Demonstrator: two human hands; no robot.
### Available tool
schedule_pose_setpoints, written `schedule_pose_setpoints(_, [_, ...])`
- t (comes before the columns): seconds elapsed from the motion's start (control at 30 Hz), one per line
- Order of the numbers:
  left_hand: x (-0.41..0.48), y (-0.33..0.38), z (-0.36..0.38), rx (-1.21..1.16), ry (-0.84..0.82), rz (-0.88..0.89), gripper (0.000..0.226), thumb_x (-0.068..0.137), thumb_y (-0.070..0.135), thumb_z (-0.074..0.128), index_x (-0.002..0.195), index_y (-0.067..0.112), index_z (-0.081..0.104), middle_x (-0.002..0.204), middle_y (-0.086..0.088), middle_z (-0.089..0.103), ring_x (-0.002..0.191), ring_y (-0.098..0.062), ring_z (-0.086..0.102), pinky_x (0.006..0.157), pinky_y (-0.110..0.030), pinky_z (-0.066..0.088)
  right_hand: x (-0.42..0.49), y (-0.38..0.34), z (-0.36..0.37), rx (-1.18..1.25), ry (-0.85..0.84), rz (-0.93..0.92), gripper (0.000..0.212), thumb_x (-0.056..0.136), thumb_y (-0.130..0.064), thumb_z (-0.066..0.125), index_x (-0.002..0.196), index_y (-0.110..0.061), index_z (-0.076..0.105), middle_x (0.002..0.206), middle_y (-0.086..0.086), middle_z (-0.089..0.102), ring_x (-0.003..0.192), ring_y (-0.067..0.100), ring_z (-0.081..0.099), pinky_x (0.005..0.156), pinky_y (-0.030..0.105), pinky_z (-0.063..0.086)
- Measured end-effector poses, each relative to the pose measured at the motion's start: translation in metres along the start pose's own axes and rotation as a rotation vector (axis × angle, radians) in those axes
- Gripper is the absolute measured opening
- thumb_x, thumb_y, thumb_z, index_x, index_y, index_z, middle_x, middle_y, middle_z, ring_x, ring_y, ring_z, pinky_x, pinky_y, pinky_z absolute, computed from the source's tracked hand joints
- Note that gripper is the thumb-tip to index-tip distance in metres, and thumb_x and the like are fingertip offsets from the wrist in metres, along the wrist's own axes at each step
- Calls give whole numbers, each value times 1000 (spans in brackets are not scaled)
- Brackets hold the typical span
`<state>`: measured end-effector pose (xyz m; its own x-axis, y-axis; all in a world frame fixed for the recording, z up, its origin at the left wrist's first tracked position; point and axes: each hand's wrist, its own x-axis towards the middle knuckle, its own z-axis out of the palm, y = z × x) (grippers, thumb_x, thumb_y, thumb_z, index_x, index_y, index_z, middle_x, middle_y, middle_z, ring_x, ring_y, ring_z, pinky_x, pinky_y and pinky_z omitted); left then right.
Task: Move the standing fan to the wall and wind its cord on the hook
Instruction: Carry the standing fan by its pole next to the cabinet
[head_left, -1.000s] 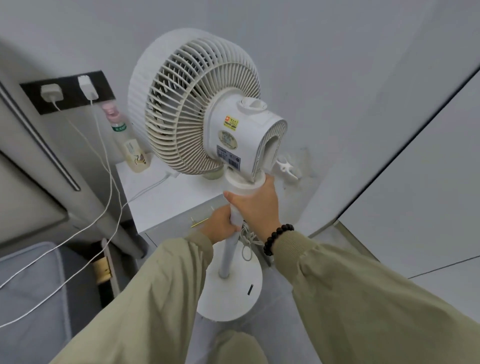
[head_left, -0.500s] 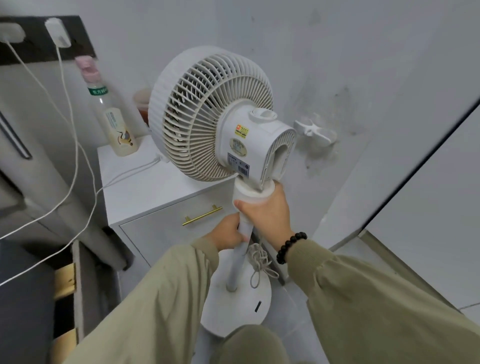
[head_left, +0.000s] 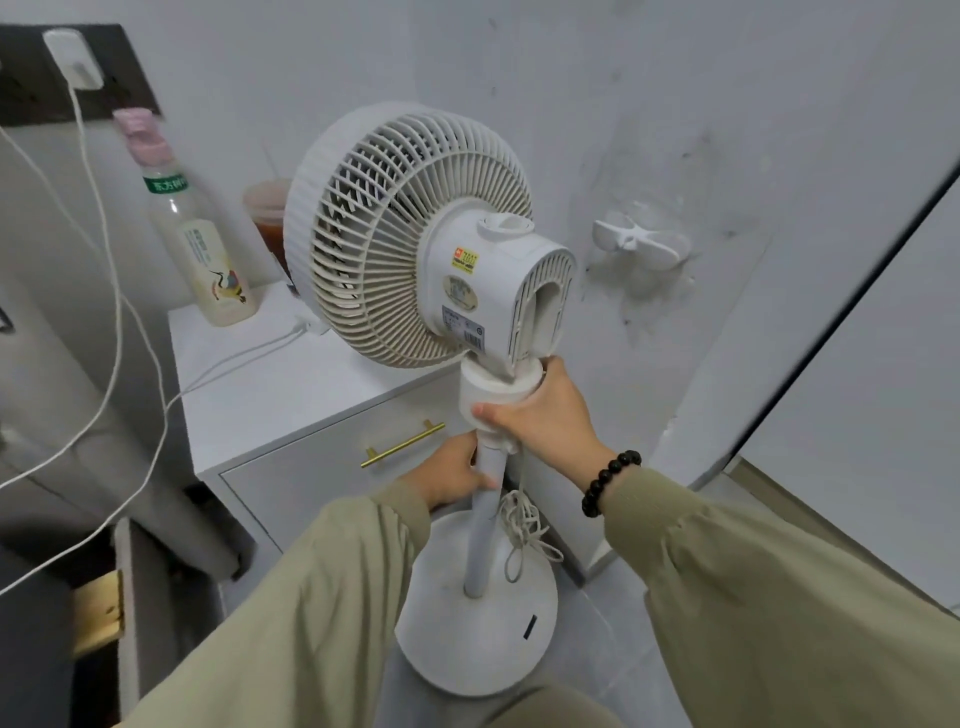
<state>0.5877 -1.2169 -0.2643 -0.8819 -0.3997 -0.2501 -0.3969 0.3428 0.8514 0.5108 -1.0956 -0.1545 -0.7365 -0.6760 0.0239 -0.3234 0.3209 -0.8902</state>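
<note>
At the far left a white charger (head_left: 72, 57) sits in a black wall socket panel, and a clear plastic bottle with a pink cap (head_left: 208, 249) stands on the white bedside cabinet's worktop (head_left: 260, 395); none of this belongs to the job. Just right of the cabinet's brass drawer handle (head_left: 402, 444), the person's left hand (head_left: 452, 475) is wrapped low round the slim pole of the white standing fan with the round slatted grille (head_left: 395, 244). The right hand (head_left: 545, 415) is clamped on the thicker collar directly under the motor housing. The fan stands upright beside the cabinet and close to the grey wall, though it cannot be told whether its round white base (head_left: 467, 649) rests on the floor or is lifted just clear. The move therefore looks nearly finished, short of a final set-down. Winding has not begun: the pale power cord (head_left: 522, 525) hangs in a loose tangled bundle off the pole, above the base. Further right on the wall, the white pronged plastic hook (head_left: 639, 244) is bare. What is left, on this reading, is letting go of the pole, freeing the bundle and looping it onto the hook.
</note>
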Motion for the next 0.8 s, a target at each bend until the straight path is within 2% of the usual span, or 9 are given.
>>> schedule_pose_setpoints(0.1, [-2, -1, -3, -6, -18, 1, 50, 78, 9, 70, 125, 19, 53, 119, 0, 60, 108, -14, 54, 88, -26, 41, -1, -3, 0, -29, 5, 1, 70, 60, -31, 85, 113, -19, 41, 98, -13, 53, 87, 5, 53, 61, 8, 37])
schedule_pose_setpoints(0.2, [-3, 1, -6, 91, -30, 21, 45, 79, 14, 71, 121, 17, 56, 113, 1, 61, 105, -16, 56, 87, -27, 42, -5, -6, 0, -59, 3, 2, 72, 61, -32, 85, 117, -16, 42, 101, -11, 52, 90, 7, 53, 65, 13, 38])
schedule_pose_setpoints(0.27, [-6, 6, -14, 184, -18, 37, 37, 80, 21, 71, 114, 16, 58, 109, -1, 61, 103, -19, 57, 89, -30, 45, -9, -8, 3, -62, 3, 19, 73, 63, -31, 84, 120, -15, 42, 103, -9, 53, 92, 9, 53, 71, 17, 40])
schedule_pose_setpoints(0.37, [-16, 21, -29, 214, -4, 70, 23, 84, 25, 67, 104, 16, 60, 96, -1, 60, 91, -17, 56, 82, -28, 42, -14, -11, 6, -38, -12, 47, 74, 66, -29, 82, 125, -12, 41, 114, -3, 56, 103, 13, 56, 81, 22, 44])
schedule_pose_setpoints(0.47, [-31, 40, -43, 237, 15, 86, 23, 86, 18, 65, 107, 11, 62, 96, -3, 61, 93, -20, 56, 80, -26, 40, -24, -18, 5, -18, -58, 81, 72, 76, -25, 75, 134, -10, 35, 129, 5, 52, 112, 17, 53, 89, 24, 43])
schedule_pose_setpoints(0.6, [-52, 57, -53, 238, -4, 30, 25, 91, 15, 57, 114, 7, 59, 96, -4, 56, 91, -18, 54, 72, -25, 41, -35, -33, -4, -85, -101, 99, 73, 86, -24, 65, 143, -9, 22, 140, 10, 43, 123, 22, 47, 89, 23, 37])
schedule_pose_setpoints(0.7, [-67, 61, -64, 292, -35, 19, 28, 92, 15, 55, 117, 3, 59, 104, -5, 57, 99, -23, 57, 79, -27, 41, -40, -47, -11, -87, -90, 102, 76, 87, -22, 63, 146, -12, 17, 145, 13, 36, 129, 25, 42, 101, 30, 38])
schedule_pose_setpoints(0.8, [-81, 69, -80, 409, 10, 38, 30, 91, 17, 58, 117, 1, 62, 111, -8, 60, 107, -22, 56, 89, -26, 39, -45, -57, -16, -86, -61, 78, 75, 87, -20, 63, 146, -13, 17, 147, 12, 34, 130, 25, 41, 102, 32, 38])
